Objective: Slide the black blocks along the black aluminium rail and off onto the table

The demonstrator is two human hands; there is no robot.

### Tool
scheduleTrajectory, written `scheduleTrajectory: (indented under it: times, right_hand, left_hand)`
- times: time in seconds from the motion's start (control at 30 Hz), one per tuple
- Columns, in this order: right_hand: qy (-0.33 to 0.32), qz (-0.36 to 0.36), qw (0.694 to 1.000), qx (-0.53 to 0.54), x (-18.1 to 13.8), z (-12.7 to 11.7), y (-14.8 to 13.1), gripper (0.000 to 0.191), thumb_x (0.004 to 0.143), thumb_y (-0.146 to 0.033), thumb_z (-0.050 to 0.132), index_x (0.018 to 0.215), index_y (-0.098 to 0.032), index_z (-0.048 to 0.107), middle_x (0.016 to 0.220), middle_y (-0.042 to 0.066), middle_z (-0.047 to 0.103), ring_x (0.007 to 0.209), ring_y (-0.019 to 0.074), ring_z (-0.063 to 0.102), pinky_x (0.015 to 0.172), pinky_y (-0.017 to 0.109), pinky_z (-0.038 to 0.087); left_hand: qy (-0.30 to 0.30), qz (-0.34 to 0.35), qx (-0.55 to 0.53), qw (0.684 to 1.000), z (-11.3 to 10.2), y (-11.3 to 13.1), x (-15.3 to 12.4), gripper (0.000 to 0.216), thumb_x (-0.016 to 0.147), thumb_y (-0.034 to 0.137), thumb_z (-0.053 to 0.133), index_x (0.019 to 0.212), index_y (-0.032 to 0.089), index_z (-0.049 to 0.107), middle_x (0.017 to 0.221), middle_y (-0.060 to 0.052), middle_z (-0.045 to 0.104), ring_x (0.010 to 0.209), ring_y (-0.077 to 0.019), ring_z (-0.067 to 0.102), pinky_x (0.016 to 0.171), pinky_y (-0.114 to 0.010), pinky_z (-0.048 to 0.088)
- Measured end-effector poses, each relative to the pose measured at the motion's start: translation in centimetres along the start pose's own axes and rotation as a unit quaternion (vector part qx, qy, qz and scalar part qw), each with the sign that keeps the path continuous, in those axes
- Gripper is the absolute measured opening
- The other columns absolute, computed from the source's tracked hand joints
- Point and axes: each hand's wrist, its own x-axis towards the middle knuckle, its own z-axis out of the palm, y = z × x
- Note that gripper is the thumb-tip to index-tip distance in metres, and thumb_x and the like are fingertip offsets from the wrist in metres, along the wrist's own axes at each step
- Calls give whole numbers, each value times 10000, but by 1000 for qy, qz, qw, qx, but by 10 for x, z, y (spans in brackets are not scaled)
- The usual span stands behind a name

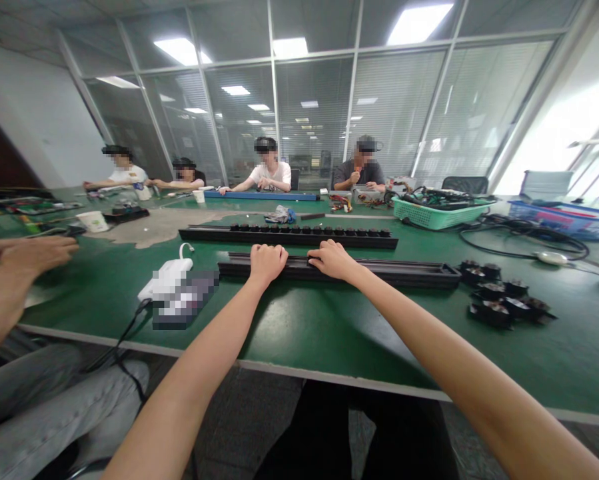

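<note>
A long black channel-shaped housing [404, 271] lies across the green table in front of me. My left hand [269, 261] is closed over its left part, fingers curled across the top edge. Further right along the same housing, my right hand [333, 259] is bent with its fingertips down at the channel. A small dark piece shows under those fingertips; its exact kind is hidden. Behind it lies a second black housing [289, 237] with a row of black modules along its top. Several loose black modules [509, 297] lie to the right of the front housing.
A white adapter [166, 280] with a cable sits left beside a blurred-out object [186, 303]. A co-worker's hands [39, 253] are at far left. Further back are a paper cup [93, 221], a green basket [439, 212], a blue basket [569, 223], black cables and several seated people.
</note>
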Motion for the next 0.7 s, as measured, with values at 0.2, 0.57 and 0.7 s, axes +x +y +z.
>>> scheduleTrajectory:
  times: [0.2, 0.57, 0.7]
  right_hand:
    - [3, 16, 1000, 18, -7, 1, 8, 379, 1019, -403, 436, 1282, -290, 684, 1124, 142, 614, 1099, 291, 511, 875, 361, 368]
    - [69, 47, 994, 72, -19, 28, 15, 375, 1030, -357, 396, 1289, -238, 639, 1083, 131, 590, 1052, 267, 487, 886, 356, 354]
    - [104, 53, 991, 65, -23, 38, 13, 378, 1036, -356, 378, 1291, -216, 619, 1116, 137, 582, 1078, 272, 471, 902, 373, 348]
  left_hand:
    - [5, 1, 3, 1000, 4, -1, 1, 496, 999, 313, 283, 883, 151, 737, 882, -160, 757, 893, -289, 676, 863, -435, 331]
    - [-4, -8, 5, 1000, 2, 0, 1, 486, 999, 312, 289, 874, 160, 733, 883, -140, 757, 900, -277, 666, 859, -419, 346]
    - [-3, -14, -9, 1000, 2, 0, 0, 484, 998, 315, 295, 888, 156, 738, 891, -149, 752, 926, -287, 660, 848, -415, 357]
